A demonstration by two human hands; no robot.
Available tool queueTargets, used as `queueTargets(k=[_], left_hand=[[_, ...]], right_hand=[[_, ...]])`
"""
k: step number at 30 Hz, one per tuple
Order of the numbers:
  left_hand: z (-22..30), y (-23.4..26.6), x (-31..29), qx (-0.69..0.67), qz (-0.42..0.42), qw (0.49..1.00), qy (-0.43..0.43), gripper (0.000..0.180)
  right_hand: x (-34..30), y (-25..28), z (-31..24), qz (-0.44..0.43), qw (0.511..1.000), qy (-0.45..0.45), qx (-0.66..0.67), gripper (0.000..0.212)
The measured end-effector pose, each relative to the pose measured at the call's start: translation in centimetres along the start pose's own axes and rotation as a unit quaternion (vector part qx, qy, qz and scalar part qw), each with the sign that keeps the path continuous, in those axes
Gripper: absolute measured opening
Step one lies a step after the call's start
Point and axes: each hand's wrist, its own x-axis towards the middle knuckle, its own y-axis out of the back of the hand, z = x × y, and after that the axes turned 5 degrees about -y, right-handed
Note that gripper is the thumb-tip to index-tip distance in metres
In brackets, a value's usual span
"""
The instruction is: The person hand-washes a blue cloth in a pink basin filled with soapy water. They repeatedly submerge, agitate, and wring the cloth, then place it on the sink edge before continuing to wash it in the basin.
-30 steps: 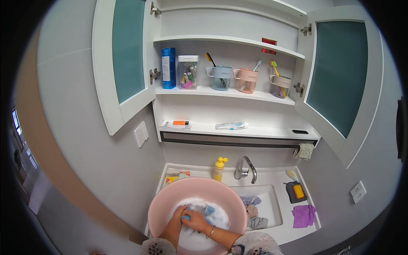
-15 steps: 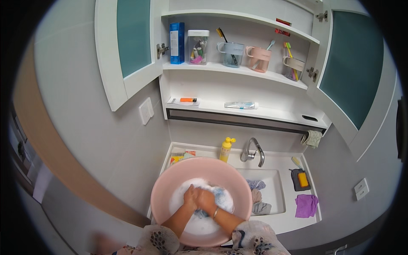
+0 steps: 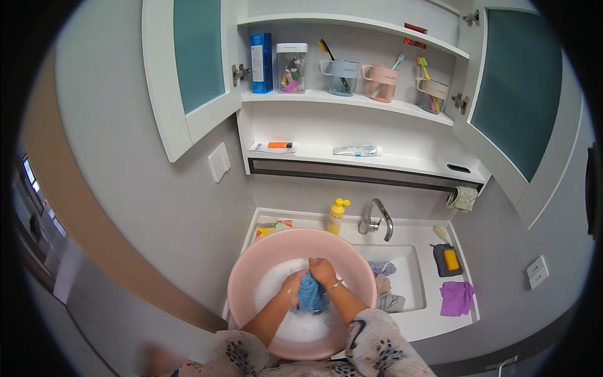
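Observation:
A pink basin (image 3: 242, 286) holds white suds (image 3: 276, 284). Inside it a wet blue cloth (image 3: 311, 295) hangs down between my hands, its lower part meeting the foam. My left hand (image 3: 292, 287) is closed on the cloth's left edge. Higher up and to the right, my right hand (image 3: 323, 271) grips its upper corner, a bracelet on the wrist. What kind of garment or cloth it is, I cannot make out.
Right of the basin, a white sink (image 3: 411, 276) holds several small cloths (image 3: 391, 303) under a chrome faucet (image 3: 384, 223). A yellow bottle (image 3: 336, 218) stands behind the basin. A purple cloth (image 3: 456, 298), yellow soap (image 3: 450, 259) and brush (image 3: 441, 234) lie at right. Open cabinet doors (image 3: 193, 129) hang above.
My hands were pressed together over the suds. Now they are apart, with the blue cloth raised and spread between them. The view has shifted slightly.

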Motion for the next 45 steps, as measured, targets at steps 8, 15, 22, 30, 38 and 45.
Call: queueTargets(k=[8,15,22,30,38,45], left_hand=[[6.8,5.9,-2.2,0.576,0.011,0.814,-0.068,0.053],[3.7,4.8,-1.9,0.647,-0.17,0.712,-0.214,0.049],[7.2,3.9,-5.1,0.371,-0.148,0.909,-0.121,0.022],[10.2,4.1,-8.1,0.079,-0.126,0.979,-0.14,0.015],[10.4,6.6,-7.8,0.178,-0.133,0.971,-0.088,0.021],[3.6,12.8,3.6,0.458,0.1,0.878,-0.1,0.039]], right_hand=[[-1.7,5.7,0.0,-0.232,0.973,-0.014,-0.006,0.022],[-3.1,5.3,-5.9,-0.334,0.923,0.025,0.187,0.024],[-3.4,4.5,-1.6,-0.454,0.888,0.066,0.02,0.037],[-4.1,9.2,-2.7,-0.436,0.9,-0.023,0.009,0.03],[-3.4,12.6,-5.8,-0.396,0.789,-0.055,0.466,0.023],[0.5,5.6,-1.9,-0.231,0.885,-0.205,0.348,0.028]])
